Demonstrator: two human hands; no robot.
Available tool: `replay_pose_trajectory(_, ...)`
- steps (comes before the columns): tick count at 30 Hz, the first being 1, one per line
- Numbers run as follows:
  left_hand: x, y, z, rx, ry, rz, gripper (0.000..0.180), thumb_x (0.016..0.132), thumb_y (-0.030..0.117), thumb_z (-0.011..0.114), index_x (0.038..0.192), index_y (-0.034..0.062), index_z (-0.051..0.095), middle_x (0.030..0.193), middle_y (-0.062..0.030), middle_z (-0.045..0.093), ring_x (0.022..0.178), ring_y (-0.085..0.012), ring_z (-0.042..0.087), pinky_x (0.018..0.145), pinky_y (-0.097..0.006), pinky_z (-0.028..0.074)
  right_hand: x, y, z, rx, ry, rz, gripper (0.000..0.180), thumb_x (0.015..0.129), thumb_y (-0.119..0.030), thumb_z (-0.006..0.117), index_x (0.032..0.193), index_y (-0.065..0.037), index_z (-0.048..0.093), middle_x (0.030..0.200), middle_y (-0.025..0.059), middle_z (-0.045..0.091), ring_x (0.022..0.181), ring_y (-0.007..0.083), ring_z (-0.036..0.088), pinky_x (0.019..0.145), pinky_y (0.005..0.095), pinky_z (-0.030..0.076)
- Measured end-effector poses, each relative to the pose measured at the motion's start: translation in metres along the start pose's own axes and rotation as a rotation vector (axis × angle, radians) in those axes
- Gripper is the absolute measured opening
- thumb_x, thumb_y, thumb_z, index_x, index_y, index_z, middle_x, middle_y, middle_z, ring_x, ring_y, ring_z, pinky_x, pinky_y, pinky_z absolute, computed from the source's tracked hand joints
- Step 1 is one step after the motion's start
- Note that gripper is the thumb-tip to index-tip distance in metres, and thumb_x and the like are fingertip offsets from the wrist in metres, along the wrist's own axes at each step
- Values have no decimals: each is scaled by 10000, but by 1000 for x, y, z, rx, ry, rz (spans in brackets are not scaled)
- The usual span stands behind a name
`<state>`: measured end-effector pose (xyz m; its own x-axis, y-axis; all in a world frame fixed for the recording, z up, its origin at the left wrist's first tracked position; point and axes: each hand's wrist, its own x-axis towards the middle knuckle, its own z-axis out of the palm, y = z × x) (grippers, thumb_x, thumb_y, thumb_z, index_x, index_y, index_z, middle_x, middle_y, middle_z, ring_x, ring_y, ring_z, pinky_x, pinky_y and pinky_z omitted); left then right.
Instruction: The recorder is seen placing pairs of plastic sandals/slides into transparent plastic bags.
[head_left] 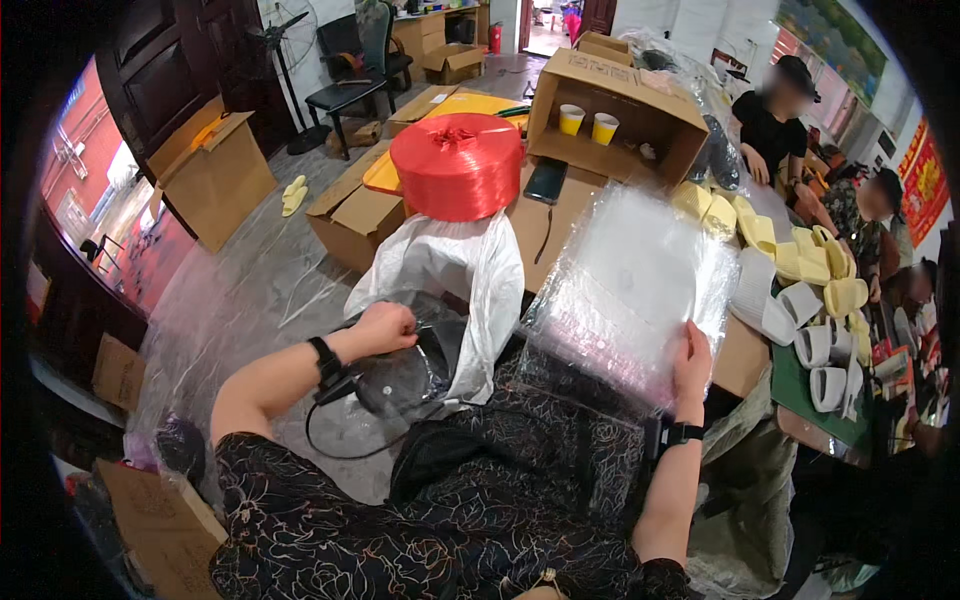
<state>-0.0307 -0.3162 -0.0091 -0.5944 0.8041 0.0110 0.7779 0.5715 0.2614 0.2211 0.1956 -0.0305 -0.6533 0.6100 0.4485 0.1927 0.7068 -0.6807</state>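
My left hand (pixel 385 328) is closed on a clear plastic bag (pixel 403 372) that hangs over my lap beside a white woven sack (pixel 487 345). At the right, my right hand (pixel 691 362) lies along the near right edge of a stack of clear plastic bags (pixel 630 270), fingers stretched out over the shiny film. The stack rests partly on the cardboard-covered work surface, and its near end reaches toward my lap. A big roll of red plastic twine (pixel 457 167) sits on top of the white sack, ahead of my left hand.
A dark phone (pixel 546 180) with a cable lies beyond the stack. An open carton (pixel 625 110) holds two yellow-and-white paper cups (pixel 588 124). Yellow slippers (pixel 800 255) and white slippers (pixel 795 310) crowd the right. Several people sit at the far right. Cartons (pixel 210 170) stand at left.
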Motion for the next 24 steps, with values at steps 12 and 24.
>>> replay_pose_trajectory(12, 138, -102, 131, -109, 142, -368, 361, 883, 339, 605, 1049, 27, 681, 1075, -205, 666, 999, -372, 626, 873, -459, 485, 2, -12, 9, 15, -37, -52, 341, 920, -44, 481, 1238, 13, 590, 1152, 172, 635, 1084, 302, 597, 954, 371, 456)
replay_pose_trajectory(24, 23, 42, 96, -1191, -473, -224, 690, 1031, 557, 185, 1554, 108, 149, 1577, -42, 248, 1427, -165, 240, 1172, -299, 158, 0, -2, 2, -30, 18, -47, 328, 926, -48, 474, 1226, 4, 595, 1182, 174, 621, 1105, 327, 583, 964, 376, 453)
